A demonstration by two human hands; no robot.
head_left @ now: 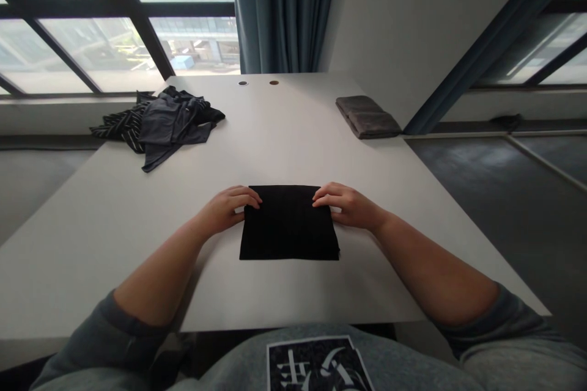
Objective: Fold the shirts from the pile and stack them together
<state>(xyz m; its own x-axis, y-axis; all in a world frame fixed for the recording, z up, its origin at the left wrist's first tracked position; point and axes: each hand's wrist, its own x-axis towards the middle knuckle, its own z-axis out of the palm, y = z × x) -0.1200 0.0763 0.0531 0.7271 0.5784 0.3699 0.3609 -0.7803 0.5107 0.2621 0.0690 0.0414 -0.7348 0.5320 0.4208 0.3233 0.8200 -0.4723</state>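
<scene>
A black cloth [288, 226], folded into a flat rectangle, lies in front of me on the white table [275, 153]. My left hand [230, 209] grips its far left corner, fingers on top and thumb at the side edge. At the far right corner, my right hand [347, 204] holds the cloth in the same manner. Both hands are closed on the edges. The kind of garment cannot be made out from the folded shape.
A loose heap of dark clothes [172, 119], partly striped, lies at the table's far left. Toward the far right edge sits a folded grey-brown cloth [367, 116]. Behind the table hang blue curtains [284, 12] beside a window [192, 43].
</scene>
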